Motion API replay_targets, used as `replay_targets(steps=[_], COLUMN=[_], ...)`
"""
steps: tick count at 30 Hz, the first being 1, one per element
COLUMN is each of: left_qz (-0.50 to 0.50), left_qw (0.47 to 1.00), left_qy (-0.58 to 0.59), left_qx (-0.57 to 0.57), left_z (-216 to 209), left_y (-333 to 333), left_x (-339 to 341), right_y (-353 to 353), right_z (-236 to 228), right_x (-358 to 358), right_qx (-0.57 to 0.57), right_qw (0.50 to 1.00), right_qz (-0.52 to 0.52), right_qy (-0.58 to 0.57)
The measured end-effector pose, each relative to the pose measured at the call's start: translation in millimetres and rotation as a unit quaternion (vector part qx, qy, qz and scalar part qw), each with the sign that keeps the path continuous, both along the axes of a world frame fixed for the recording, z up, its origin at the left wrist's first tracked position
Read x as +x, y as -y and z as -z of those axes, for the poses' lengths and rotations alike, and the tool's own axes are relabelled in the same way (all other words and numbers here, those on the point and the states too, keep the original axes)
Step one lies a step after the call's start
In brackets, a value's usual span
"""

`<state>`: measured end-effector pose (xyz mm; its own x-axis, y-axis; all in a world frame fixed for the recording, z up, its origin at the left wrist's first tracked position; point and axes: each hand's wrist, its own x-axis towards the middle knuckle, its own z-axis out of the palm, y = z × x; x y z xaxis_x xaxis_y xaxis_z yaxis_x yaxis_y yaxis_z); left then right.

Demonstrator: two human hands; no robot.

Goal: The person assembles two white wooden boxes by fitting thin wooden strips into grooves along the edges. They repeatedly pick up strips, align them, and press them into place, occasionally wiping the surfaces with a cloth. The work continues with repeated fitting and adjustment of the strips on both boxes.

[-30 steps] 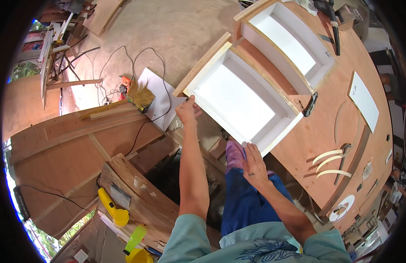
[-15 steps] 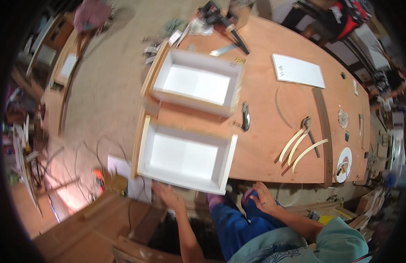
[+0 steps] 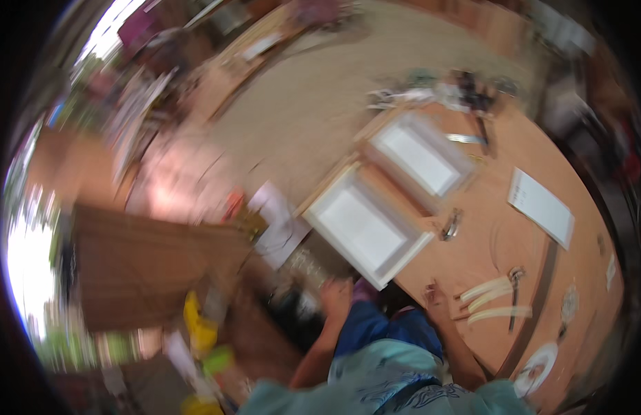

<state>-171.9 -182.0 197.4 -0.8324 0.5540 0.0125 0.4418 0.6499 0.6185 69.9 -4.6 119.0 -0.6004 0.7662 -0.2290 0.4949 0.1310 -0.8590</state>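
The whole view is smeared by motion. My left hand is in front of my body, left of my trousers and below the near drawer box; its fingers are too blurred to read. By the table's near edge is my right hand, its fingers blurred too. Closest to it lie several pale curved strips and a dark-handled tool beside them. The near drawer box has a white inside and pale edges. Behind it sits a second white-lined drawer box. I cannot make out anything held in either hand.
The wooden table also bears a folding knife, a white panel, a long brown strip, a white roll and a black power tool. To the left stands a brown wooden surface; yellow items lie near it.
The view has swung left, so the table and drawer boxes appear turned and further right. My left hand has drawn in toward my body. The right hand now appears nearer the curved strips.
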Motion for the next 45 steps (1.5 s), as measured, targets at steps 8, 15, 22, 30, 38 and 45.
replay_targets(steps=[8, 15, 22, 30, 38, 45], left_qz=[-0.202, -0.509, -0.706, -0.559, -0.387, -0.279], left_qw=[0.966, 0.818, 0.608, 0.735, 0.755, 0.764], left_qy=[-0.156, -0.204, -0.111, -0.002, 0.201, 0.332], left_qx=[0.043, -0.171, -0.346, 0.383, 0.490, 0.478], left_z=[-84, -114, -27, -170, -184, -126], left_y=[68, 197, 372, 225, 127, 31], left_x=[14, 57, 134, 77, 27, 13], right_y=[-54, -59, 4, 178, 162, 61], right_z=[1, -62, -97, -193, -228, -179], right_x=[-37, -109, -171, -192, -223, -164], right_qx=[-0.026, 0.085, 0.087, -0.352, -0.217, -0.268], right_qw=[0.943, 0.806, 0.727, 0.680, 0.865, 0.923], right_qz=[-0.314, -0.578, -0.681, -0.627, -0.427, -0.205], right_qy=[0.108, 0.095, 0.002, -0.145, -0.151, -0.185])
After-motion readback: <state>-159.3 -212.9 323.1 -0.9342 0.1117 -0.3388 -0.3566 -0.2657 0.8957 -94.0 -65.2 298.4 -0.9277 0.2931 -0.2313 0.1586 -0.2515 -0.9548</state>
